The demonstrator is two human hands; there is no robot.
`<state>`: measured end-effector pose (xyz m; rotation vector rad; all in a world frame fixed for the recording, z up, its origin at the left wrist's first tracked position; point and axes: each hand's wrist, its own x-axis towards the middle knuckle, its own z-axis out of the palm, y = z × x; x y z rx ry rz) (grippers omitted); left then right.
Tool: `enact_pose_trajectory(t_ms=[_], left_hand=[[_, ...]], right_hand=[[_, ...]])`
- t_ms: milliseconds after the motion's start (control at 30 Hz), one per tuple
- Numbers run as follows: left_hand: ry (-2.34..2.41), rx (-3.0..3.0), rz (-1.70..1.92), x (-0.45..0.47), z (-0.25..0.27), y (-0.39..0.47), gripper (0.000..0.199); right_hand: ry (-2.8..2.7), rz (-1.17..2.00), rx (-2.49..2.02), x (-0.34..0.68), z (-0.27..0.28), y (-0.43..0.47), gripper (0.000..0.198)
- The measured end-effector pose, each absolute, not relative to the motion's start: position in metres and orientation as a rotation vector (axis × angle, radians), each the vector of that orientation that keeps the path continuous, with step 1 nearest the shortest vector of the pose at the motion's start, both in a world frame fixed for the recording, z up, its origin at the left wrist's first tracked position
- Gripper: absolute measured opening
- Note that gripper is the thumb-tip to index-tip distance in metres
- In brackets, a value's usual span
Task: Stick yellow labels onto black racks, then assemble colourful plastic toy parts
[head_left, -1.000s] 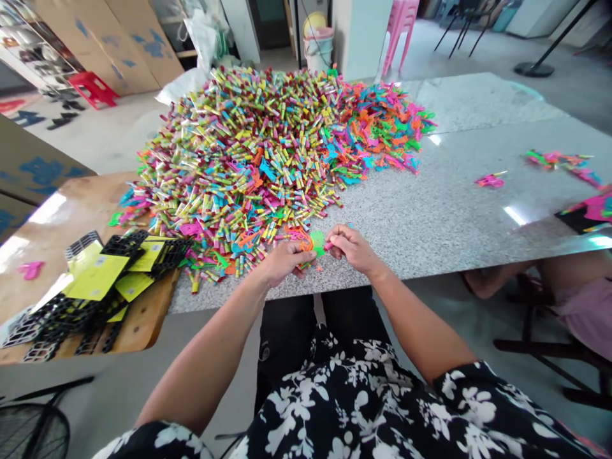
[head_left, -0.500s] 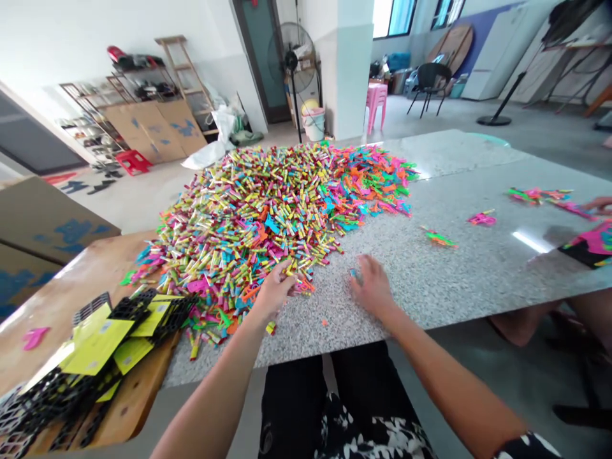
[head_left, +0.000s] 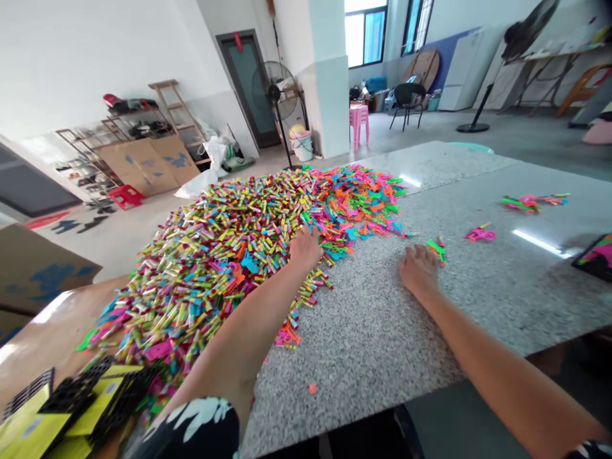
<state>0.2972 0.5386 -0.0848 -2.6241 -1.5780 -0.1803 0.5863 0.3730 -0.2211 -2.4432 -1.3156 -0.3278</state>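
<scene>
A big heap of small printed tubes [head_left: 258,213], mostly yellow with red ends, covers the left of the speckled stone table [head_left: 363,338]. Bright pink, orange, green and blue plastic pieces [head_left: 358,194] make up its right end. My left hand [head_left: 306,247] reaches into the heap where tubes and plastic pieces meet; its fingertips are curled down and partly hidden. Low over the bare stone, my right hand [head_left: 421,268] has its fingers apart, close beside a small green-and-orange plastic piece [head_left: 438,250]. Whether it touches that piece is unclear.
Black mesh packs with yellow cards [head_left: 81,408] lie on a wooden board at lower left. Farther right on the stone are a pink piece [head_left: 480,234], a multicoloured cluster [head_left: 530,203] and a dark tray [head_left: 595,258]. A fan [head_left: 275,94] stands behind.
My left hand has moved forward and right from the near edge of the heap. My right hand has shifted right, up to the green-and-orange piece. The view has shifted too.
</scene>
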Motion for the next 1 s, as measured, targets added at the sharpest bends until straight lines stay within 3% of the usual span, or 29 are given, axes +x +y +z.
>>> enact_pose_trajectory(t_ms=[67,200,433,567,700,1000], left_hand=[[-1.64,-2.536,-0.123,0.314,-0.09,0.554,0.074],[-1.701,-2.505,-0.073,0.323,-0.092,0.577,0.056],[-1.589,-2.612,-0.175,0.27,-0.067,0.571,0.047],[-1.916,-2.717,-0.69,0.208,-0.058,0.54,0.04],[-2.487,-2.928,-1.551,0.158,-0.066,0.489,0.043],[-2.642,-2.805,-2.416,0.139,-0.115,0.379,0.047]], right_hand=[[-1.421,-0.359,-2.364,0.586,-0.226,0.371,0.043],[-1.427,-0.348,-2.344,0.581,-0.227,0.371,0.037],[-1.497,-0.266,-2.293,0.582,-0.217,0.369,0.036],[-1.507,-0.199,-2.213,0.569,-0.221,0.364,0.034],[-1.529,-0.085,-1.937,0.518,-0.222,0.355,0.03],[-1.334,0.793,-1.323,0.316,-0.152,0.298,0.027]])
